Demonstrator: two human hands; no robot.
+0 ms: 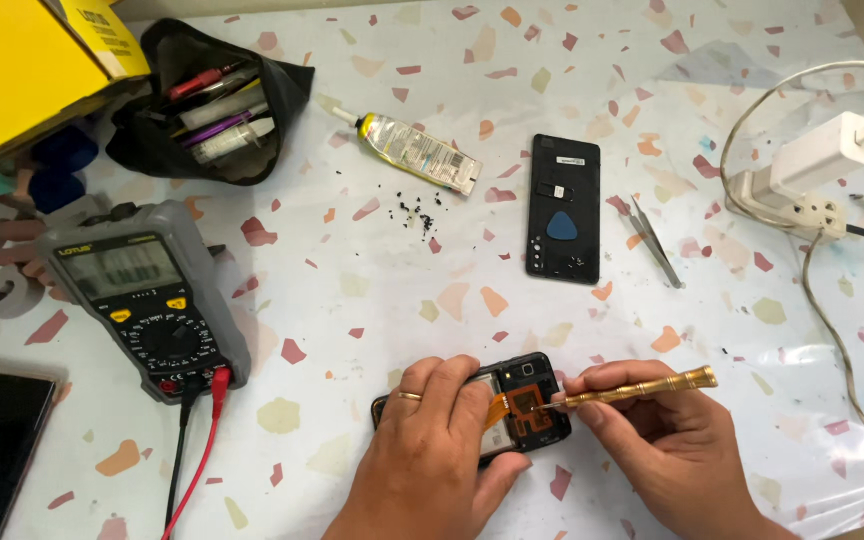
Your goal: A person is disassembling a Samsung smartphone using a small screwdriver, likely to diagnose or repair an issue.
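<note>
On the speckled terrazzo-patterned bench (352, 290), the left hand (442, 440) presses curled fingers over an opened black phone (527, 400), its orange flex ribbon exposed, near the front edge. The right hand (667, 440) pinches a ribbed brass tool (642, 388), tip touching the ribbon. A glossy back cover (564, 208), steel tweezers (655, 243) and a grey multimeter (147, 300) lie well apart.

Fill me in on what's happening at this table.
A person is working on an opened phone. The left hand holds it flat on the table, while the right hand puts the tip of a brass screwdriver to its insides. The removed back cover, tweezers, a glue tube and a multimeter lie nearby.
</note>
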